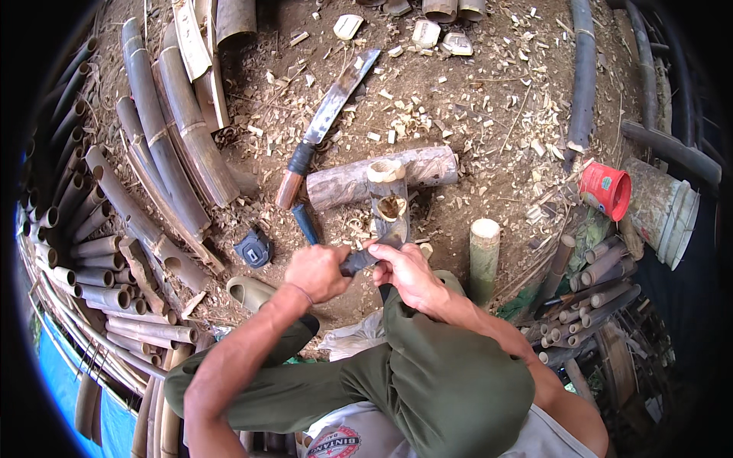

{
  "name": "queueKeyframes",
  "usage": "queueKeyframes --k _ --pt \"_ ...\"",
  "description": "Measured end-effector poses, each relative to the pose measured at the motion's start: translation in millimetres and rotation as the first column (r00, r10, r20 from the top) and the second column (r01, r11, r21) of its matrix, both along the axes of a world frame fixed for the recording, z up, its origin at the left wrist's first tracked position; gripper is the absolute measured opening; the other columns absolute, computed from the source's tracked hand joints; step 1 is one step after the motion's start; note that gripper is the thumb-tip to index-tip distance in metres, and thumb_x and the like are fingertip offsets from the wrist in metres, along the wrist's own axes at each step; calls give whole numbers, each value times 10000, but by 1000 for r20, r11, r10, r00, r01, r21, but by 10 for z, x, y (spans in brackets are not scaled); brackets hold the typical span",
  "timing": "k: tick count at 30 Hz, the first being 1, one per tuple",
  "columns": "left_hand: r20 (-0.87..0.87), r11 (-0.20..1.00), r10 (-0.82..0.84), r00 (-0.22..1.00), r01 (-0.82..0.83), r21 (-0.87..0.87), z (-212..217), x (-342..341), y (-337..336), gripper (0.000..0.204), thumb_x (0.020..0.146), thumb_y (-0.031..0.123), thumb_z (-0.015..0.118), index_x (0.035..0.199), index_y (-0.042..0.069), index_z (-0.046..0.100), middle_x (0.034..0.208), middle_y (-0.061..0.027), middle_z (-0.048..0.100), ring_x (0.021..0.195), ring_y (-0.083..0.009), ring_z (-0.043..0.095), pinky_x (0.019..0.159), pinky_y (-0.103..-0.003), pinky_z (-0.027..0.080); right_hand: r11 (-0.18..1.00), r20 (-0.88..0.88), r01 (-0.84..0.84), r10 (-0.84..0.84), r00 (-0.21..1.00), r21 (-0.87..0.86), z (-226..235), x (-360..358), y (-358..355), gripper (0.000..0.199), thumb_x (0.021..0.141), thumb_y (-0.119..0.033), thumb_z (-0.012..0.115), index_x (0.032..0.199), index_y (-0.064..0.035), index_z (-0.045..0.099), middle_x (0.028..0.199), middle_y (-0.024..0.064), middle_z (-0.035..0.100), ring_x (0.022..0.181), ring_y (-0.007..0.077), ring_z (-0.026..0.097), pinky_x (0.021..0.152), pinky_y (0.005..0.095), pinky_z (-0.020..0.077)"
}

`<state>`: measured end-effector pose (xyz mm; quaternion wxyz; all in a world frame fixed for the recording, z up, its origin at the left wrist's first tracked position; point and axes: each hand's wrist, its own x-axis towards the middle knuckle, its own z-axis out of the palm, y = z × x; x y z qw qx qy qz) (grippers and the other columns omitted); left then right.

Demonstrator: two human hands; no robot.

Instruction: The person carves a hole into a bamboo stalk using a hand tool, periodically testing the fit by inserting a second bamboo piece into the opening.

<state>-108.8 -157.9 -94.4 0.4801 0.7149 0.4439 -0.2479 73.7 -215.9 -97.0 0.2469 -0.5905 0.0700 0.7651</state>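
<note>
My left hand (319, 275) is closed round the dark, wrapped handle of a small knife (359, 262). Close beside it, my right hand (410, 276) is closed too, its thumb pressed along the same knife; its other fingers are partly hidden. Just beyond the hands lies a short bamboo piece (387, 182) with a hollow cut in its upper side. It rests across a thick log (324, 189) on the ground, and its near end is hard to make out by the knife.
A machete (336, 103) lies beyond the log, with a dark blue handle-like piece (305, 224) and a tape measure (253, 249) nearer. An upright bamboo section (484, 256) stands to the right. Bamboo poles (164, 130) line the left; a red container (605, 191) and whitish bucket (664, 210) lie right.
</note>
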Motion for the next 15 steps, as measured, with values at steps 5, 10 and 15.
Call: queueKeyframes --k 5,10,15 --pt "37 807 588 808 -584 -89 -86 642 -843 289 790 261 652 964 32 620 798 -266 672 766 -449 663 739 -527 524 782 655 -616 418 630 93 -160 151 -165 340 931 -303 553 1009 17 636 772 257 643 684 379 648 673 454 509" --pt "124 603 797 591 -782 -157 -129 1009 -1056 361 766 249 693 965 -28 577 830 -318 649 819 -493 636 753 -548 493 705 795 -710 433 424 -5 -80 181 -73 356 955 -307 458 1013 2 625 838 283 657 832 470 637 765 521 486" --pt "164 647 761 628 -755 -107 -264 517 -1037 318 756 220 719 941 5 576 794 -272 661 771 -454 660 710 -517 519 679 616 -725 525 587 112 -16 -11 4 325 957 -265 440 1037 11 590 898 305 643 870 475 631 792 520 484"
